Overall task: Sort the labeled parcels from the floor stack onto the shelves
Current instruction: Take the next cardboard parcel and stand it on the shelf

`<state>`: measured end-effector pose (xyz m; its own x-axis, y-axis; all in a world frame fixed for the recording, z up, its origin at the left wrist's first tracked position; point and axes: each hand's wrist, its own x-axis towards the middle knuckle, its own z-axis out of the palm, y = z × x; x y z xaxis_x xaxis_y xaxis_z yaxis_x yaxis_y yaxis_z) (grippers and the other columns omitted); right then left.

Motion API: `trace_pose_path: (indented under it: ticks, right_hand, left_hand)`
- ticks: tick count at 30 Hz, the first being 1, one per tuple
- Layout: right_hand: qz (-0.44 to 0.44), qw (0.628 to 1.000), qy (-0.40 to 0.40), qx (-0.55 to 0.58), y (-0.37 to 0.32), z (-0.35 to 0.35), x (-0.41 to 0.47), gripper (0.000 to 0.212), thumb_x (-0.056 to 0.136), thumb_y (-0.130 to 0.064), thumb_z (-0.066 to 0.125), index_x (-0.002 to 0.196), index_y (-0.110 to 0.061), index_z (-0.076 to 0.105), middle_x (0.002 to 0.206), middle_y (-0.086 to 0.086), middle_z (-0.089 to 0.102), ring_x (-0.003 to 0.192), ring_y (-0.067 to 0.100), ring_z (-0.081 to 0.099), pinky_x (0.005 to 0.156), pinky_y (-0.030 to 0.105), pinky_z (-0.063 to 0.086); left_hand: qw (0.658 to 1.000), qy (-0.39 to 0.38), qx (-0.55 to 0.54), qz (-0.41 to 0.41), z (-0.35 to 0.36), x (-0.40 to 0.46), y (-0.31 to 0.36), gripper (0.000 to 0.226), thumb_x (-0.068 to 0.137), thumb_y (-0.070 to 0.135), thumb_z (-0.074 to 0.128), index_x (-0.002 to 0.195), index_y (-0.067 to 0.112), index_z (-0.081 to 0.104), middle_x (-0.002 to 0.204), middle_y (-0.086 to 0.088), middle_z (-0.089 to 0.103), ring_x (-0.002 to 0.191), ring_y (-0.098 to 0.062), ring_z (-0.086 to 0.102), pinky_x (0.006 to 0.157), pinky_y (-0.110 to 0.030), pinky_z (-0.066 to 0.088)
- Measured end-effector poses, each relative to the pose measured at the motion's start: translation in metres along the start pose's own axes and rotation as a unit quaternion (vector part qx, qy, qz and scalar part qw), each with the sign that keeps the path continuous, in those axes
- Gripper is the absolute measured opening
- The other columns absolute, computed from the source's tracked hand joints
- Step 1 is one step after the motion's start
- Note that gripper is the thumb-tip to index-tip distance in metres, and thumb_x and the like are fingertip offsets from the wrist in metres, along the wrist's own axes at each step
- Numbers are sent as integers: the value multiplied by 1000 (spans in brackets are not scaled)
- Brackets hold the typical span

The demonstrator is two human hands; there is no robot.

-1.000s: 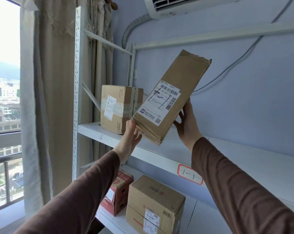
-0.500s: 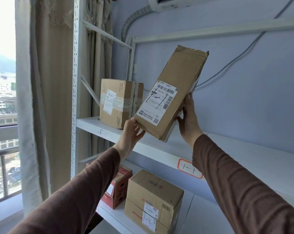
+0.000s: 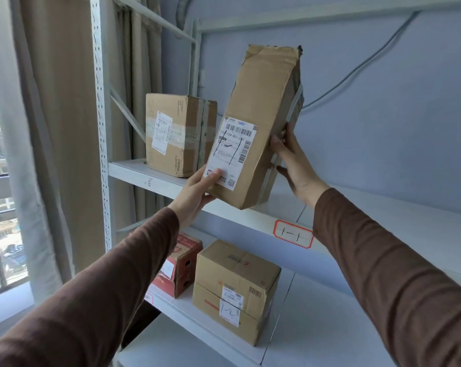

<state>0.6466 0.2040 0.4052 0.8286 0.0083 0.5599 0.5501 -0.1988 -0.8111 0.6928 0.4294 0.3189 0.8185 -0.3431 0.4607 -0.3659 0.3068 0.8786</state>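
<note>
Standing almost upright on the upper shelf (image 3: 250, 221), the tall parcel (image 3: 261, 123) is gripped by left hand (image 3: 195, 192) and right hand (image 3: 295, 165); a box (image 3: 179, 133) sits beside it.

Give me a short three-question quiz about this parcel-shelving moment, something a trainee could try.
1. True or false: the tall parcel is gripped by one hand only.
2. Which tag marking is on the upper shelf edge? A) 1-1 B) 2-3 C) 4-4
3. How many boxes stand on the lower shelf?

Key
1. False: the left hand holds its lower corner and the right hand holds its side.
2. A
3. Two: the red box and the brown box.
</note>
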Motion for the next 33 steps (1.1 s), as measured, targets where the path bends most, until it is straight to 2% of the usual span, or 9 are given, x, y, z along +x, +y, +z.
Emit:
trace_pose_path:
  ticks: [3, 7, 11, 13, 16, 17, 26, 28, 33]
  right_hand:
    - [21, 997, -60, -35, 4, 1, -10, 78, 98, -41, 65, 160, -38, 19, 144, -23, 54, 119, -15, 56, 97, 18, 46]
    - [56, 994, -70, -55, 21, 6, -20, 123, 77, -48, 84, 163, -39, -4, 160, -15, 40, 143, 4, 42, 121, 42, 36]
    - [86, 991, -64, -84, 38, 11, -24, 140, 66, -53, 93, 157, -50, -14, 159, -14, 43, 143, 11, 45, 118, 50, 39]
    - [98, 989, -51, -101, 47, 15, -24, 140, 70, -47, 92, 157, -48, -18, 159, -16, 40, 141, 12, 45, 113, 47, 46]
    - [105, 985, -37, -135, 56, 21, -24, 128, 84, -29, 84, 160, -39, -18, 156, -18, 40, 134, 9, 47, 86, 18, 49]
    - [103, 983, -32, -146, 59, 22, -22, 125, 86, -27, 83, 161, -38, -16, 157, -16, 40, 134, 10, 47, 82, 15, 47]
    - [137, 976, -13, -167, 80, 17, 7, 121, 86, -23, 81, 161, -38, -12, 161, -11, 38, 144, 16, 42, 117, 37, 38]
    - [145, 975, -8, -166, 84, 13, 13, 120, 86, -22, 81, 162, -38, -11, 162, -9, 38, 144, 16, 41, 117, 37, 38]
    - [157, 974, 16, -161, 94, 4, 22, 116, 86, -22, 80, 162, -39, -7, 159, -9, 42, 144, 17, 42, 117, 38, 39]
  left_hand:
    - [1000, -9, 0, -6, 0, 0, -5, 43, 95, 40, 63, 135, 25, 57, 125, 2, 72, 117, -18, 65, 110, -40, 49]
    - [999, -25, 32, -6, 1, 5, -16, 35, 104, 24, 54, 138, 25, 54, 126, 2, 71, 114, -15, 67, 101, -33, 53]
    - [996, -29, 89, 17, -2, 12, -20, 34, 106, 18, 52, 140, 23, 51, 128, 4, 70, 116, -13, 66, 96, -26, 54]
    - [993, -35, 105, 29, -1, 16, -18, 34, 106, 15, 51, 138, 27, 50, 128, 5, 69, 116, -9, 66, 98, -24, 52]
    - [991, -46, 123, 34, -2, 24, -20, 37, 106, 11, 51, 138, 29, 46, 131, 3, 67, 117, -8, 66, 100, -24, 52]
    - [990, -47, 126, 30, -3, 27, -22, 37, 106, 11, 51, 138, 29, 45, 132, 2, 67, 118, -9, 66, 103, -26, 51]
    - [983, -38, 179, -15, -10, 73, -42, 44, 104, 11, 57, 144, 11, 38, 136, -8, 65, 123, -24, 64, 110, -46, 49]
    - [980, -37, 194, -28, -10, 84, -46, 46, 103, 13, 58, 144, 12, 38, 133, -9, 67, 123, -27, 65, 109, -51, 49]
    - [970, -32, 241, -23, -1, 104, -52, 47, 102, 15, 60, 144, 12, 40, 135, -7, 63, 124, -24, 62, 108, -43, 50]
